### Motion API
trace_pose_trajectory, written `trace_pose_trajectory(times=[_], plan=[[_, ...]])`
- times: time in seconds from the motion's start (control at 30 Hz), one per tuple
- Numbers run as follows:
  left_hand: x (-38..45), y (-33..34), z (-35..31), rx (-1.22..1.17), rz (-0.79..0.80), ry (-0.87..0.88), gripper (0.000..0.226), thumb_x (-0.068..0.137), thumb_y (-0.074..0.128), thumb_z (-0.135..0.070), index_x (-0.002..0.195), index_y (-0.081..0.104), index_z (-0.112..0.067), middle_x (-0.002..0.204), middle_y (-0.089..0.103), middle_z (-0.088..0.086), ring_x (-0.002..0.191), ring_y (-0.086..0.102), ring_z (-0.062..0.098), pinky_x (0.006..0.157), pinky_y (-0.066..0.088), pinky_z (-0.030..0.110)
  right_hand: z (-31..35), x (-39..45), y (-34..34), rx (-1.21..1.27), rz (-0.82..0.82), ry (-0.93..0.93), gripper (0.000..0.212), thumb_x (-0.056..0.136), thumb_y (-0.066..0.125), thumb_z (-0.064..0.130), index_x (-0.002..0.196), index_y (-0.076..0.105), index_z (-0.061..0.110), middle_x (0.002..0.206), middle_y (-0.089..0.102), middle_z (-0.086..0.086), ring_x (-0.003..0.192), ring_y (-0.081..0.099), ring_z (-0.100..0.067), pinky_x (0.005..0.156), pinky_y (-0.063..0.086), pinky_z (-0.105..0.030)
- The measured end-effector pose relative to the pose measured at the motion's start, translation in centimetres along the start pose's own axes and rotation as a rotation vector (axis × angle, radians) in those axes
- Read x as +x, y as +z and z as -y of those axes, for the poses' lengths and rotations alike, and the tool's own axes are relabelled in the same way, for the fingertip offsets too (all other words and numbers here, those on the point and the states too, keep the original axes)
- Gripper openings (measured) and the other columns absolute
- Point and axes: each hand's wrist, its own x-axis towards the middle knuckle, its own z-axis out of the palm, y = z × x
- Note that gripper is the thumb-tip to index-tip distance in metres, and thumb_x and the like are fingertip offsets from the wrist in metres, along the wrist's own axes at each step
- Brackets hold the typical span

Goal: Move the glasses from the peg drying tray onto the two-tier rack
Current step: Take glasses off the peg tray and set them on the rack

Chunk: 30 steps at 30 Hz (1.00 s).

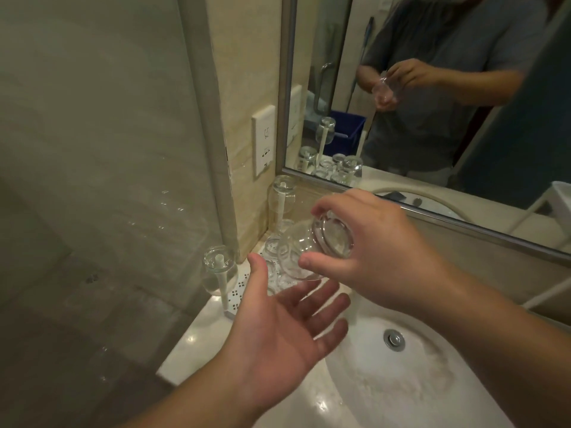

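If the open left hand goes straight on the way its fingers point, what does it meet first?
Probably the clear glass tumbler held tilted in the right hand: the left hand lies palm up just below it, fingers aimed at it. Depth is unclear, so the fingers might pass underneath.

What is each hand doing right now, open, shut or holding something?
Left hand: open, palm up beneath the glass, holding nothing.
Right hand: fingers and thumb curled round the glass, tilted on its side.

Nothing readable here: no words, brand or numbers on anything. The white wall socket plate (263, 140) above the worktop's back left corner carries small marks, but they are too blurred to make out.
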Motion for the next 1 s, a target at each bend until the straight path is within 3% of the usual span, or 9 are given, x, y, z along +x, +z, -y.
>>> trace_pose_trajectory(times=[0.13,0.23,0.37,0.57,0.7,0.8,0.9,1.0], plan=[[-0.3,1.2,0.3,-0.036,0.076,-0.055,0.092,0.055,0.07,-0.078,0.112,0.066,-0.006,0.109,0.069,0.017,0.095,0.07,0.034,0.071,0.055,0.038,0.5,-0.6,-0.7,0.008,-0.016,-0.002,0.059,0.064,0.055,0.077,0.113,0.05,0.044,0.103,0.049,0.024,0.092,0.05,0.002,0.077,0.047,-0.023],[-0.2,2.0,0.5,-0.051,0.04,-0.045,0.08,0.063,0.073,-0.074,0.108,0.065,-0.009,0.102,0.067,0.015,0.084,0.069,0.031,0.07,0.053,0.036,0.6,-1.2,-0.9,0.016,-0.038,-0.005,0.055,0.067,0.056,0.073,0.112,0.051,0.042,0.103,0.049,0.023,0.092,0.05,0.001,0.077,0.049,-0.025],[-0.1,3.0,0.9,-0.029,0.063,-0.001,0.072,0.063,0.074,-0.071,0.104,0.068,-0.011,0.104,0.068,0.013,0.084,0.069,0.029,0.073,0.054,0.035,0.6,-1.9,-1.4,0.033,-0.061,0.016,0.05,0.07,0.055,0.069,0.113,0.048,0.043,0.104,0.047,0.024,0.092,0.051,0.0,0.075,0.05,-0.026],[-0.3,4.2,0.8,0.108,0.08,0.21,0.064,0.073,0.073,-0.06,0.124,0.064,-0.022,0.119,0.071,0.009,0.1,0.072,0.029,0.074,0.059,0.043,0.3,-3.2,-1.4,0.131,-0.055,0.074,0.05,0.07,0.058,0.064,0.111,0.035,0.047,0.107,0.038,0.026,0.1,0.044,0.009,0.068,0.04,-0.013],[-0.3,4.7,0.6,0.221,0.158,0.356,0.039,0.068,0.077,-0.047,0.101,0.077,-0.027,0.108,0.075,0.001,0.098,0.072,0.032,0.074,0.059,0.047,0.3,-3.7,-0.8,0.183,-0.068,0.096,0.066,0.073,0.064,0.059,0.127,0.03,0.046,0.111,0.034,0.03,0.108,0.039,0.014,0.068,0.039,-0.011],[-0.4,5.0,0.1,0.344,0.138,0.475,0.061,0.058,0.088,-0.039,0.115,0.068,-0.027,0.107,0.074,-0.002,0.093,0.073,0.029,0.086,0.054,0.054,0.4,-4.1,-0.5,0.191,-0.097,0.086,0.074,0.075,0.068,0.056,0.135,0.028,0.043,0.119,0.034,0.027,0.111,0.037,0.015,0.072,0.037,-0.009],[-0.7,5.1,-0.4,0.498,0.142,0.619,0.072,0.054,0.088,-0.036,0.12,0.059,-0.031,0.113,0.071,-0.002,0.091,0.072,0.02,0.067,0.057,0.04,0.5,-4.5,-0.1,0.226,-0.123,0.101,0.081,0.075,0.069,0.057,0.14,0.022,0.043,0.127,0.037,0.024,0.106,0.046,0.007,0.079,0.043,-0.013],[-0.7,4.8,-1.0,0.657,0.128,0.79,0.065,0.061,0.086,-0.022,0.119,0.059,-0.036,0.119,0.066,-0.002,0.102,0.07,0.016,0.068,0.056,0.03,0.6,-4.5,0.3,0.252,-0.122,0.119,0.087,0.077,0.071,0.056,0.143,0.016,0.044,0.126,0.039,0.024,0.107,0.049,0.004,0.079,0.047,-0.017]])
